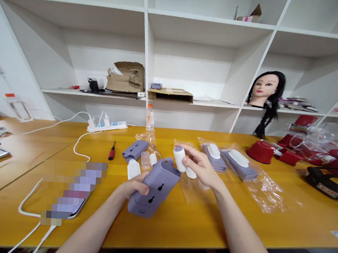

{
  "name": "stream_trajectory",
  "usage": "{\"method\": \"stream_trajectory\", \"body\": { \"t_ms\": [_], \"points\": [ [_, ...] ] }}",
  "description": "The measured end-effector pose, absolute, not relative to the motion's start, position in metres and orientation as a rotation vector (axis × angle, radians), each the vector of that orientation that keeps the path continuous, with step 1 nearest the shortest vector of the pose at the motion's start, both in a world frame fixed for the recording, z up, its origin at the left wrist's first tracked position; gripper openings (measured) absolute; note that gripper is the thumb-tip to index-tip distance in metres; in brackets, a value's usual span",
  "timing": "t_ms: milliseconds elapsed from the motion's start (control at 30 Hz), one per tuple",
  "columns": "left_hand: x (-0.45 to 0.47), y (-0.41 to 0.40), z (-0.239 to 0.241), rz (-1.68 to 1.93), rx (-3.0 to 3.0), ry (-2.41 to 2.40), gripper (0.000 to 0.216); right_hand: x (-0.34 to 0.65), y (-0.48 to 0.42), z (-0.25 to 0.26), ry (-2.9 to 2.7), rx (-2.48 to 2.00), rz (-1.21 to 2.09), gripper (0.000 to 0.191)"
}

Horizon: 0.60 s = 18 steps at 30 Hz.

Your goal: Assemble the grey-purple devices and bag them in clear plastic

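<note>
My left hand [134, 187] grips a purple plastic case [153, 190] from its left side and holds it tilted just above the yellow table [180, 222]; the case's open top end faces up and to the right. My right hand [202, 167] pinches a small white bottle with a purple cap [180, 158] right at that open end. A second white bottle [191, 173] shows under my right palm. On the table behind the case lie a white bottle [133, 169], a clear bottle [145, 159] and another purple case [135, 150].
Two bagged purple cases [214, 156] [239, 164] lie right of my hands amid loose plastic bags [265, 193]. A screwdriver [111, 151], a power strip [107, 125], white cables and a phone [73, 195] are on the left. Red items [261, 151] and a mannequin head [265, 90] stand at right.
</note>
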<state>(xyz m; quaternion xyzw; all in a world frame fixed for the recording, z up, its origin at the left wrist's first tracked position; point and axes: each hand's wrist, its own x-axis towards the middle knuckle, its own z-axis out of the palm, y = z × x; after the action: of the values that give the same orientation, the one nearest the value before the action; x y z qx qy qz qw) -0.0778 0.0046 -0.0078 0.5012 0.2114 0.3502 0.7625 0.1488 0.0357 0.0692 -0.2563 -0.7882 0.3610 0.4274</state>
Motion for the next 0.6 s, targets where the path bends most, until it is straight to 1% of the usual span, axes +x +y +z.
{"method": "stream_trajectory", "body": {
  "t_ms": [133,200,267,467,600],
  "points": [
    [-0.079,0.004,-0.006,0.713,1.166,0.498,0.079,0.145,0.027,0.07,-2.09,-0.64,0.806,0.035],
    [-0.081,0.005,-0.004,0.661,1.264,0.502,0.08,0.145,0.025,0.071,-2.099,-0.634,0.825,0.035],
    [-0.083,0.007,-0.003,0.627,1.377,0.494,0.08,0.146,0.022,0.072,-2.054,-0.596,0.895,0.036],
    [-0.089,0.009,0.004,0.631,1.685,0.501,0.089,0.149,0.017,0.075,-1.825,-0.463,1.162,0.038],
    [-0.087,0.001,0.014,0.704,1.839,0.53,0.088,0.153,0.006,0.082,-1.732,-0.455,1.294,0.04]
  ]
}}
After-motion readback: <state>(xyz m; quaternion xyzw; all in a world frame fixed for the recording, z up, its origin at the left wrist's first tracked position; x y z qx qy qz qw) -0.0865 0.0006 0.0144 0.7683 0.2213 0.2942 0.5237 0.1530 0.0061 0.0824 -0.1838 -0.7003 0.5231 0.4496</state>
